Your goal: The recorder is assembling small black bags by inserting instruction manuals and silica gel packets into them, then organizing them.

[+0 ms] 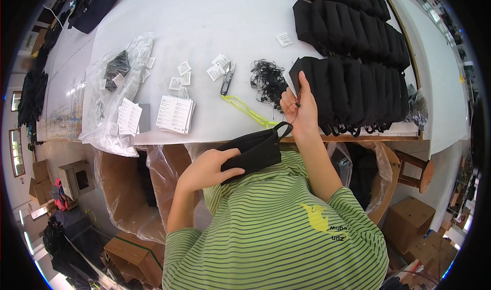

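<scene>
1. The folded cloth piece (253, 152) in the left hand (207, 170) is black.
2. The rows of stacked cloth pieces (353, 93) are black too.
3. The worktop (204, 19) is white.
4. The cord (248, 111) is bright yellow-green.
5. The small snips (227, 78) are dark with silver blades.
6. The paper tags (175, 113) are white with tiny dark print.
7. The tangle of threads (268, 80) is black.
8. The shirt (276, 228) has green and white stripes, with a yellow patch.
9. The boxes (135, 257) are brown.
</scene>
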Available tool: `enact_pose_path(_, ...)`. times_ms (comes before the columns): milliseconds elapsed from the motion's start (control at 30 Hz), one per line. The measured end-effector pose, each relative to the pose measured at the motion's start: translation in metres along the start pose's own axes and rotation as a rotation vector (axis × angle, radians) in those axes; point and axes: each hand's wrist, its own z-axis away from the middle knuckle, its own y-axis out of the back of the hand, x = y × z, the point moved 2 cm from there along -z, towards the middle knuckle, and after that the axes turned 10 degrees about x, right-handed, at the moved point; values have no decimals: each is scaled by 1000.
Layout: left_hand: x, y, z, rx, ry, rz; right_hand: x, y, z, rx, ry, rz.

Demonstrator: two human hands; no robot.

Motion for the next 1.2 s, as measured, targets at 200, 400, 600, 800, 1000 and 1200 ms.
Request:
enact_pose_path(200, 4, 0, 0, -6, -9, 6, -5, -8, 0, -3, 140, 90)
enact_pose_path(400, 5, 0, 0, -42, -63, 35, -1, -2, -17, -174, 223, 178)
enact_pose_path(600, 9, 4, -1, -43, -96, 91, 7, -6, -24, -157, 146, 124)
enact_pose_path(800, 11, 17, 0, 23, 38, 63, -11, -9, -20, -205, 310, 118)
enact_pose_path(1000, 6, 21, -20, 425, -31, -140, -46, -3, 4, -158, 549, 417)
enact_pose_path(1200, -11, -8, -34, 513, -235, -313, -30, -12, 31, -509, 924, 1134)
